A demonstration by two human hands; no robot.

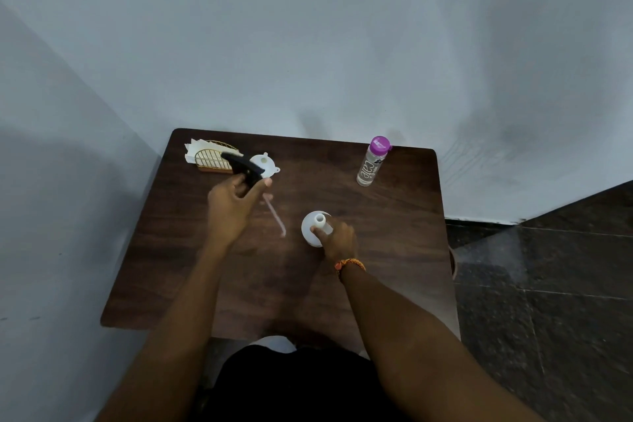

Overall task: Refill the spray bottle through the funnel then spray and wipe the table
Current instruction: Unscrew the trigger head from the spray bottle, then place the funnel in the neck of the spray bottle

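Observation:
A white spray bottle (313, 228) stands upright near the middle of the dark wooden table (394, 250), its neck uncapped. My right hand (337, 243) grips its side. My left hand (233, 205) holds the black spray head (245, 166) in the air at the left, and its thin dip tube (274, 214) slants down toward the bottle without touching it. A white funnel (264, 163) lies on the table just behind the spray head. A clear water bottle (372, 163) with a purple cap stands at the back right.
A gold wire napkin holder (212, 158) with white napkins sits in the table's back left corner. Pale walls close in behind and to the left. Dark tiled floor (548, 284) lies to the right.

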